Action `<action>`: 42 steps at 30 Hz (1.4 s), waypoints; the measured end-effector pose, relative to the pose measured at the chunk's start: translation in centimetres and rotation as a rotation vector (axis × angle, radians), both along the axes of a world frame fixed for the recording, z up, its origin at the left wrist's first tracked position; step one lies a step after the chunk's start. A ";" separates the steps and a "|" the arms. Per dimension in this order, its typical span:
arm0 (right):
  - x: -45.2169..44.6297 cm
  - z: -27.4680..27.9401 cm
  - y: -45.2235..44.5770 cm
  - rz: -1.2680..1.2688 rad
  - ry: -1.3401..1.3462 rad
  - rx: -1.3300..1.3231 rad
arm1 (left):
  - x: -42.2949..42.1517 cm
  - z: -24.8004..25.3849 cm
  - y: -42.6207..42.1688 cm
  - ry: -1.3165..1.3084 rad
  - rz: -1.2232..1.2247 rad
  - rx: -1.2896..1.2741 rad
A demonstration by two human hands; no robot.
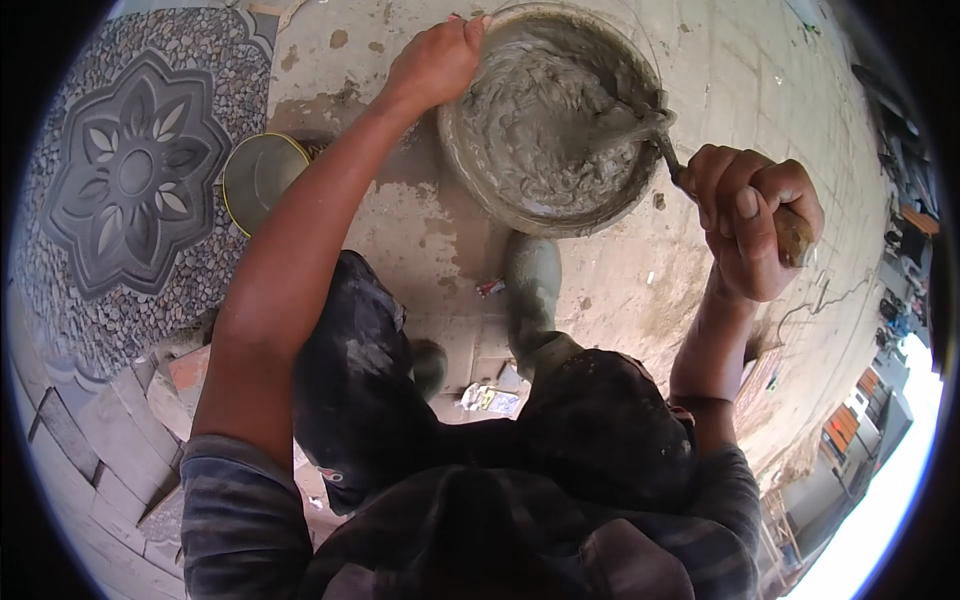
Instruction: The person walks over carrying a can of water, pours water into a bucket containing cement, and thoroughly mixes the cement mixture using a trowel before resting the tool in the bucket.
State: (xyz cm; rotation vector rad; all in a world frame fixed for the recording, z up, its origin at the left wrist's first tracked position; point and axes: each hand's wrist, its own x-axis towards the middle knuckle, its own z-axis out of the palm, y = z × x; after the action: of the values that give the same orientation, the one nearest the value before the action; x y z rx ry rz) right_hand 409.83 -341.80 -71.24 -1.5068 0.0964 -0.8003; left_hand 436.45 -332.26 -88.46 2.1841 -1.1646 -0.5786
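A round bucket (460, 170) full of wet grey mortar (540, 120) stands on the floor in front of my boots. My left hand (438, 60) is closed on the bucket's left rim. On the right, my right hand (758, 215) is wrapped round the wooden handle of a trowel (672, 155). The trowel's metal neck crosses the right rim, and its blade is coated in mortar or sunk in it, so its outline is unclear.
A smaller container with a yellow rim (232, 185) stands left, behind my left forearm. Beyond it lies a pebble panel with a flower relief (135, 172). Rubber boots (533, 280) and paper scraps (490, 400) are below. Clutter lines the far right.
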 end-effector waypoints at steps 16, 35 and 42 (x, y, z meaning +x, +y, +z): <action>8.0 -5.6 -2.8 -0.552 0.196 -0.048 | 0.2 0.0 -0.8 0.046 0.062 0.025; 4.7 -0.7 -0.2 -0.210 0.012 0.201 | 0.2 0.0 -1.1 0.000 0.038 0.053; -0.3 -8.8 2.5 -0.138 0.331 -0.021 | 1.3 1.6 -2.4 -0.052 -0.109 0.187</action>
State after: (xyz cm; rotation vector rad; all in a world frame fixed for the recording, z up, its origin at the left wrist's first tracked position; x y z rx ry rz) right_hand 409.52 -339.32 -80.06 -1.6559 0.4433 -0.6553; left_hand 437.76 -334.67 -86.89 2.3146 -1.3098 -0.7052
